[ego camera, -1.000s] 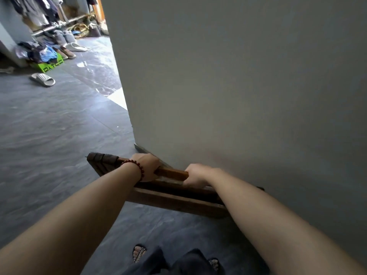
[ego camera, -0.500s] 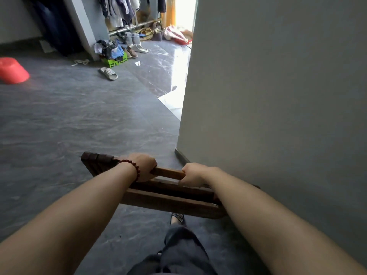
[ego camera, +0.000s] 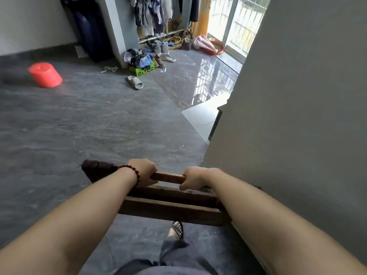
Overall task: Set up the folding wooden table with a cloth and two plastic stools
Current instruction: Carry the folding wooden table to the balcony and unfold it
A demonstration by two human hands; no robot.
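Grey floor open ahead | my left hand and right hand wrap one rail of folded wooden table, balancing it clear of wall

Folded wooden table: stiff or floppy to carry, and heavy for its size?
Likely stiff: the folded wooden table shows thick solid rails. Probably heavy, since left hand and right hand both grip its top bar.
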